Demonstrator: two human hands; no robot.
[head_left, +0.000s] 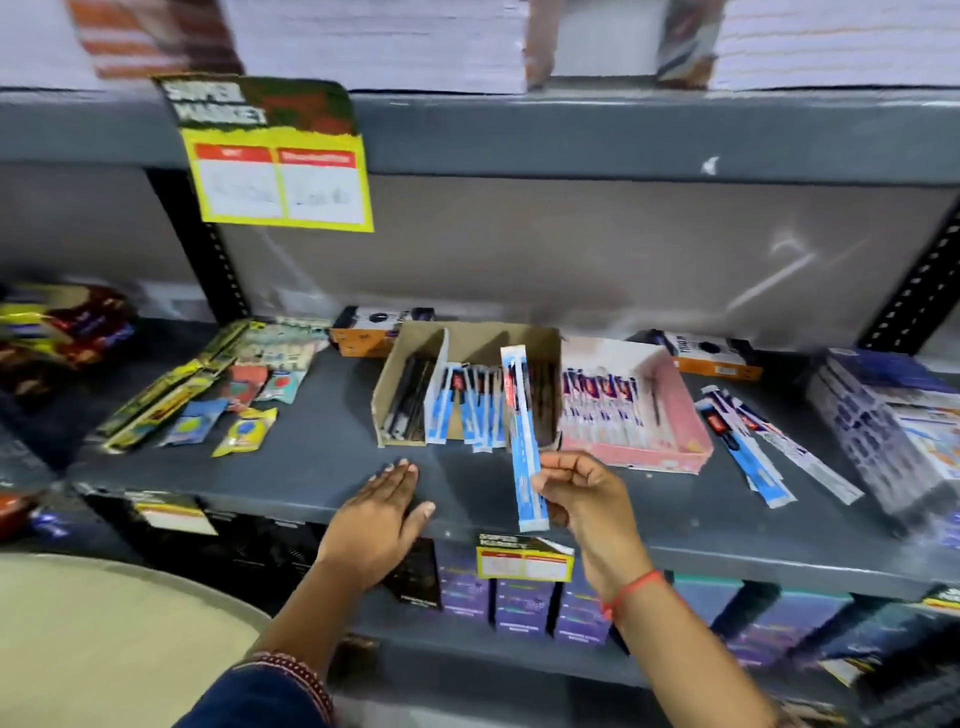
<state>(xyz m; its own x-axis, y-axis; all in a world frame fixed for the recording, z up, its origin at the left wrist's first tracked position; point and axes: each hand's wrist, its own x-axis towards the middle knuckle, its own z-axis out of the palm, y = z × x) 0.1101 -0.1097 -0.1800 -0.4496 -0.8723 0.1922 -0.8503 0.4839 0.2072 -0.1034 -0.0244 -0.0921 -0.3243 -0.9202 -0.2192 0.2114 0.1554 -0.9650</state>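
My right hand (579, 493) pinches the lower end of a long blue and white toothbrush pack (522, 426), held nearly upright in front of a brown cardboard box (415, 343). That box holds several similar blue packs (467, 410) and some dark ones at its left. My left hand (382, 514) lies flat with straight fingers on the front edge of the grey shelf (311, 457). A pink box (680, 421) with more packs stands just right of the brown one.
Loose blue packs (748, 447) lie on the shelf at right, beside a stack of blue-white cartons (883, 415). Yellow and green packets (171, 395) are spread at left. A yellow price sign (280, 171) hangs from the upper shelf. Purple boxes (524, 603) fill the shelf below.
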